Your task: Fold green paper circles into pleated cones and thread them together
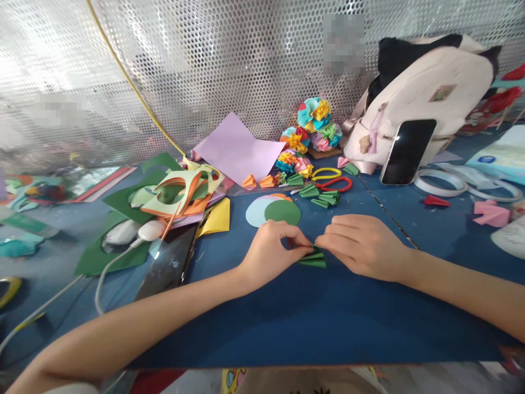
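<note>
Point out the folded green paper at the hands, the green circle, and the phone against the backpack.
Folded green paper [315, 262]: head view, its pleated lower part.
Green circle [284, 210]: head view, middle of its face.
Phone [409, 152]: head view, middle of its dark screen.

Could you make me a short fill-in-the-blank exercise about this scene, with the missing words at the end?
1. The left hand pinches a piece of folded paper whose colour is ____.
2. The phone stands propped against the ____.
3. The scissors have one yellow handle loop and one ____ loop.
4. The dark green paper circle lies partly over the pale ____ one.

Missing words: green; backpack; red; blue.
</note>
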The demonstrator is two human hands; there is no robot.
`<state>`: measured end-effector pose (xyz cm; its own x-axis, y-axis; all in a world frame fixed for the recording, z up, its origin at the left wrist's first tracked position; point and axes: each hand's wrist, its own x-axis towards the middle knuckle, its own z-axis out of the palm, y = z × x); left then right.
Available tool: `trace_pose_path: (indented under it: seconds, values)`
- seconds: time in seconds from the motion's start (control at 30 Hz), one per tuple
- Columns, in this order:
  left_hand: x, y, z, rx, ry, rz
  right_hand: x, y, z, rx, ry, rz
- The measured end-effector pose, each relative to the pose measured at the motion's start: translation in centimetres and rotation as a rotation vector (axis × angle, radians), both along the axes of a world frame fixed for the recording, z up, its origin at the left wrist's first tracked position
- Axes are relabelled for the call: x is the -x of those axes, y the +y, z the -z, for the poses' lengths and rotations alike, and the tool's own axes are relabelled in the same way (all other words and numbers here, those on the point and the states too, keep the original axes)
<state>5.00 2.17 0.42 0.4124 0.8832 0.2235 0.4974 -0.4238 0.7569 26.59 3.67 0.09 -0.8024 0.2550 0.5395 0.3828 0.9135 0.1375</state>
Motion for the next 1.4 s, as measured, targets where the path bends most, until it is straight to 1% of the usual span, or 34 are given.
trace_pose_path:
  seconds: [0.1,0.27,0.33,0.4,0.47,0.63,0.73,0.83,1.07,1.17,1.23,1.27,1.33,1.4]
  values:
    - [0.00,-0.14,-0.14,-0.039,0.043,0.018,0.15,-0.19,-0.05,0.019,0.008,0.011]
    - [0.15,-0.28,-0.41,-0.147,0.125,0.075,0.24,-0.28,-0.03,0.027,0.041,0.030]
    - [0.16,-0.30,-0.45,-0.155,0.132,0.079,0.23,-0.29,0.05,0.024,0.044,0.030]
    - [0.13,-0.27,-0.43,-0.126,0.107,0.072,0.20,-0.32,0.13,0.040,0.051,0.019]
    - [0.11,-0.18,-0.34,-0.084,0.058,0.053,0.16,-0.37,0.14,0.096,0.074,0.014]
    - [0.27,0.26,0.03,0.022,-0.067,0.063,-0.06,-0.46,-0.31,0.382,0.184,0.074]
    - [0.40,0.38,0.09,0.093,-0.099,0.062,-0.23,-0.44,-0.54,0.474,0.211,0.093]
    - [0.42,0.36,-0.02,0.155,-0.104,0.062,-0.28,-0.42,-0.48,0.489,0.220,0.066]
    - [0.27,0.60,0.08,0.314,-0.157,0.062,-0.01,-0.40,0.01,0.458,0.275,-0.028]
    - [0.28,0.67,0.26,0.362,-0.182,0.052,0.13,-0.48,0.07,0.462,0.256,-0.021]
    - [0.27,0.63,0.31,0.341,-0.183,0.061,0.26,-0.57,0.09,0.455,0.201,0.006]
    - [0.25,0.56,0.30,0.302,-0.174,0.071,0.34,-0.62,0.10,0.445,0.168,0.022]
    - [0.18,0.33,0.22,0.186,-0.135,0.081,0.51,-0.71,0.16,0.420,0.114,0.052]
    - [0.09,0.01,0.06,0.074,-0.082,0.061,0.66,-0.78,0.22,0.405,0.081,0.080]
